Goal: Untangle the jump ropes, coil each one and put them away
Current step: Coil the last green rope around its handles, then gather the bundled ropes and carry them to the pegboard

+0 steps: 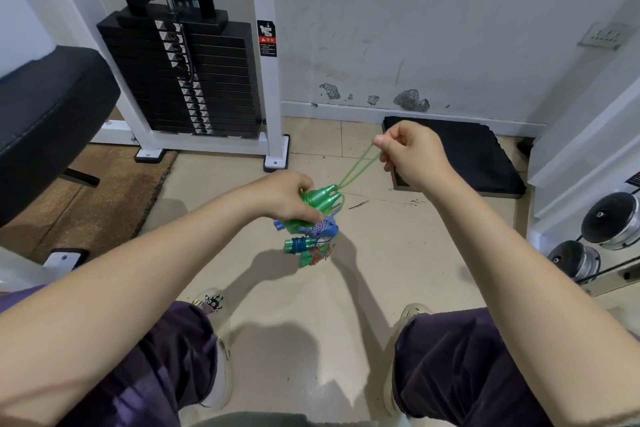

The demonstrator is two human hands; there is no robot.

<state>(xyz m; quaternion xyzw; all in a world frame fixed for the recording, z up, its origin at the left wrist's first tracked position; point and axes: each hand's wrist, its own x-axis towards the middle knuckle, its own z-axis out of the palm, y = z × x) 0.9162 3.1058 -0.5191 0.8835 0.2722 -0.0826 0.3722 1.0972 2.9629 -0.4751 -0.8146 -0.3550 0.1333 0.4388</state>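
My left hand point(287, 198) grips a bundle of jump ropes by two green handles point(320, 199), held above the floor. Below the hand hang a blue handle with a blue-and-white braided rope point(323, 229) and more green handles wrapped in blue and red cord point(306, 251). A thin green rope point(358, 165) runs as a double strand from the green handles up and right to my right hand point(412, 152), which pinches it between thumb and fingers. The strand is pulled taut between the two hands.
A weight-stack machine point(183, 80) with a white frame stands at the back left, a black padded bench point(45, 114) at the left. A black mat point(460, 156) lies by the wall. Dumbbells point(609, 222) sit at the right. My knees and shoes are below.
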